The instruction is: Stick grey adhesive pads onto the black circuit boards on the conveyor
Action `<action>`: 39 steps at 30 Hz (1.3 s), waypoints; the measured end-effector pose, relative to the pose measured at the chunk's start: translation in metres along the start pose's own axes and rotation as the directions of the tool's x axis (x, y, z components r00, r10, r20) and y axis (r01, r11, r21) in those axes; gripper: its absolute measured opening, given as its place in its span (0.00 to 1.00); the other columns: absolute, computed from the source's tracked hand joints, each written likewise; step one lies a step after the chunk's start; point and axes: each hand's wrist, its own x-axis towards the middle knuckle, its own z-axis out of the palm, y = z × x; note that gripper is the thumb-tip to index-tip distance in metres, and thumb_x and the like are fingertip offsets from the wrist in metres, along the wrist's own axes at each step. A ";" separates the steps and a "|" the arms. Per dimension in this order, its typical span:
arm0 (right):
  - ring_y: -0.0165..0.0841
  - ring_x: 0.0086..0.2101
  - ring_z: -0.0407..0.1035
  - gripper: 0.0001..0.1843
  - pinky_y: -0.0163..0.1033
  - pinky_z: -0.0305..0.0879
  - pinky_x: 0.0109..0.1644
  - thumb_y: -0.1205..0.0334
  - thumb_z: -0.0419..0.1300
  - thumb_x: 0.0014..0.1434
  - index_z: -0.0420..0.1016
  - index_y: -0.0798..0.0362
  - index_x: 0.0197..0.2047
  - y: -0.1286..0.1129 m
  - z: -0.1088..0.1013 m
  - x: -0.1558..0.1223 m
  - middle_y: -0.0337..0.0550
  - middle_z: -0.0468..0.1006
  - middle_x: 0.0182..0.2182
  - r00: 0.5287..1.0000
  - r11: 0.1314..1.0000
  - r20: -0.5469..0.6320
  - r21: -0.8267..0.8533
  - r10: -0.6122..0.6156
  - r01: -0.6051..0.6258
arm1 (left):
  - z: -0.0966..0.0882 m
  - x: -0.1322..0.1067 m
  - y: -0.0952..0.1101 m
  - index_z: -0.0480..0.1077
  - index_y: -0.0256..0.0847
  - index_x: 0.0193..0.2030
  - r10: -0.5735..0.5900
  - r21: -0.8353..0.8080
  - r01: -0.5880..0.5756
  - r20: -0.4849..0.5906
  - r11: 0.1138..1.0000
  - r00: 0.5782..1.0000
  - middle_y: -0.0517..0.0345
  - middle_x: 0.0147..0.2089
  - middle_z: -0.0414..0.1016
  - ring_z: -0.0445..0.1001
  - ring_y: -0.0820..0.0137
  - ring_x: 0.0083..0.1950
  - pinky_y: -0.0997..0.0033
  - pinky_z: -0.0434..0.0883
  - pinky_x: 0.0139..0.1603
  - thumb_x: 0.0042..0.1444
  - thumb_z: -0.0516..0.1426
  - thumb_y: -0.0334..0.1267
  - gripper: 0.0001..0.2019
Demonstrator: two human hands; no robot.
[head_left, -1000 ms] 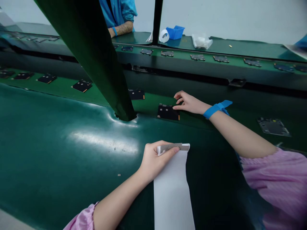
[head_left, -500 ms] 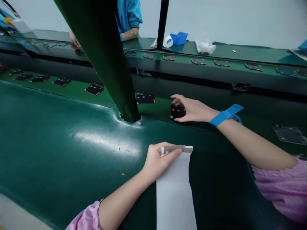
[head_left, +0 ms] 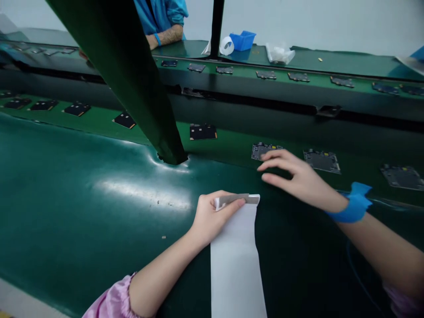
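Note:
My left hand [head_left: 215,216] pinches the top end of a long white paper strip [head_left: 235,269] between thumb and fingers. A grey band [head_left: 235,199] runs across that folded end, and the rest of the strip hangs toward the bottom edge. My right hand [head_left: 291,179] is held open with its fingers apart, and nothing shows between them. Its fingertips partly cover a grey circuit board [head_left: 260,150]; whether they touch it I cannot tell. A blue band [head_left: 353,205] circles my right wrist. Left of that hand lies a dark circuit board [head_left: 203,131] with small pale squares.
More circuit boards [head_left: 321,160] line the green strip beyond the mat [head_left: 82,221]. A thick green post [head_left: 149,88] slants down to the table. Across, a person in blue [head_left: 165,17] sits by another row of boards, near a blue bin [head_left: 243,39] and a white roll [head_left: 227,45].
My right hand was around a dark board; it has drawn back to the right, off that board, with fingers spread. The left hand keeps its hold on the paper strip. The view has shifted slightly.

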 end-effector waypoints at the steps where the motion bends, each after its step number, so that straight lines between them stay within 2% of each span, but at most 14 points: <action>1: 0.45 0.51 0.66 0.14 0.51 0.66 0.53 0.47 0.55 0.61 0.76 0.46 0.36 -0.013 0.004 -0.001 0.48 0.69 0.47 0.997 0.998 0.049 0.031 -0.058 0.057 | 0.000 0.000 0.000 0.78 0.40 0.28 -0.001 0.008 0.002 -0.007 1.000 1.000 0.58 0.28 0.80 0.74 0.70 0.29 0.75 0.67 0.28 0.50 0.64 0.41 0.07; 4: 0.42 0.48 0.68 0.13 0.47 0.69 0.49 0.50 0.55 0.61 0.76 0.47 0.33 -0.039 0.013 -0.002 0.47 0.69 0.46 0.983 0.989 0.123 0.087 -0.134 0.124 | 0.001 0.001 0.001 0.78 0.40 0.28 -0.005 0.009 0.005 -0.011 1.000 1.000 0.58 0.26 0.79 0.73 0.71 0.27 0.75 0.66 0.27 0.49 0.64 0.41 0.07; 9: 0.42 0.48 0.68 0.14 0.45 0.70 0.46 0.53 0.55 0.62 0.74 0.48 0.29 -0.048 0.014 -0.005 0.47 0.68 0.45 0.974 0.985 0.153 0.074 -0.167 0.157 | 0.002 0.001 0.001 0.79 0.40 0.28 0.006 -0.034 -0.005 0.006 0.999 1.000 0.58 0.27 0.79 0.74 0.70 0.29 0.74 0.68 0.28 0.49 0.64 0.40 0.06; 11: 0.43 0.48 0.67 0.15 0.45 0.69 0.47 0.54 0.53 0.63 0.73 0.49 0.28 -0.050 0.011 -0.004 0.48 0.68 0.43 0.976 0.982 0.114 0.044 -0.186 0.182 | 0.002 0.001 0.001 0.79 0.40 0.28 0.008 -0.030 -0.008 0.001 1.000 1.000 0.58 0.27 0.79 0.74 0.70 0.28 0.74 0.67 0.28 0.49 0.64 0.40 0.07; 13: 0.42 0.48 0.67 0.15 0.47 0.67 0.49 0.54 0.53 0.64 0.72 0.50 0.28 -0.050 0.007 0.005 0.48 0.67 0.42 0.982 0.982 0.020 0.009 -0.188 0.188 | 0.001 0.001 0.001 0.79 0.39 0.28 0.002 -0.022 -0.002 -0.007 1.000 1.000 0.57 0.27 0.79 0.74 0.70 0.28 0.74 0.67 0.28 0.49 0.64 0.41 0.07; 15: 0.42 0.47 0.67 0.15 0.48 0.65 0.50 0.52 0.53 0.63 0.72 0.50 0.30 -0.043 0.004 0.028 0.48 0.67 0.43 0.984 0.986 -0.065 -0.018 -0.168 0.167 | 0.001 0.000 0.002 0.79 0.39 0.29 -0.006 -0.016 0.006 -0.004 1.000 1.000 0.57 0.27 0.80 0.74 0.69 0.29 0.74 0.67 0.28 0.49 0.64 0.40 0.07; 17: 0.42 0.44 0.67 0.15 0.49 0.65 0.49 0.49 0.55 0.61 0.74 0.50 0.32 -0.027 0.003 0.063 0.48 0.68 0.43 0.988 0.990 -0.059 -0.036 -0.140 0.138 | 0.001 0.000 0.002 0.79 0.39 0.29 -0.015 -0.015 0.015 0.003 1.000 1.000 0.57 0.28 0.80 0.75 0.69 0.30 0.74 0.67 0.29 0.49 0.64 0.40 0.07; 21: 0.43 0.40 0.67 0.17 0.48 0.65 0.44 0.48 0.55 0.58 0.76 0.51 0.34 0.015 0.010 0.141 0.51 0.72 0.42 0.984 0.992 0.162 -0.082 -0.078 0.093 | 0.002 0.000 0.002 0.79 0.40 0.29 -0.023 -0.021 0.023 0.006 1.000 1.000 0.56 0.28 0.80 0.75 0.68 0.30 0.74 0.67 0.28 0.49 0.63 0.40 0.06; 24: 0.44 0.41 0.68 0.18 0.47 0.64 0.43 0.47 0.54 0.58 0.77 0.52 0.38 0.036 0.016 0.178 0.52 0.73 0.46 0.964 0.988 0.267 -0.146 -0.015 0.056 | 0.001 0.000 0.001 0.79 0.39 0.29 -0.020 -0.034 0.021 0.019 0.999 1.000 0.56 0.29 0.80 0.75 0.68 0.30 0.74 0.67 0.29 0.50 0.63 0.39 0.06; 30: 0.42 0.39 0.71 0.23 0.45 0.66 0.40 0.42 0.54 0.56 0.77 0.51 0.43 0.049 0.015 0.193 0.51 0.76 0.46 0.919 0.987 0.388 -0.158 0.074 -0.012 | 0.000 0.001 0.002 0.80 0.39 0.31 -0.031 -0.044 0.033 0.036 0.998 0.999 0.55 0.29 0.80 0.75 0.68 0.30 0.74 0.66 0.28 0.50 0.63 0.40 0.07; 35: 0.44 0.40 0.72 0.24 0.47 0.67 0.40 0.39 0.56 0.54 0.78 0.49 0.41 0.060 0.010 0.195 0.49 0.78 0.44 0.909 0.987 0.413 -0.159 0.051 0.016 | 0.001 0.001 0.002 0.80 0.40 0.30 -0.044 -0.041 0.045 0.035 0.998 0.998 0.56 0.29 0.80 0.75 0.68 0.30 0.74 0.67 0.29 0.50 0.63 0.40 0.06; 39: 0.43 0.37 0.72 0.25 0.47 0.67 0.37 0.37 0.56 0.53 0.79 0.48 0.39 0.067 0.006 0.195 0.48 0.79 0.41 0.897 0.987 0.442 -0.158 0.033 0.042 | 0.001 0.001 0.002 0.80 0.41 0.30 -0.037 -0.044 0.038 0.033 0.998 0.999 0.56 0.30 0.81 0.76 0.67 0.31 0.73 0.68 0.30 0.50 0.63 0.40 0.06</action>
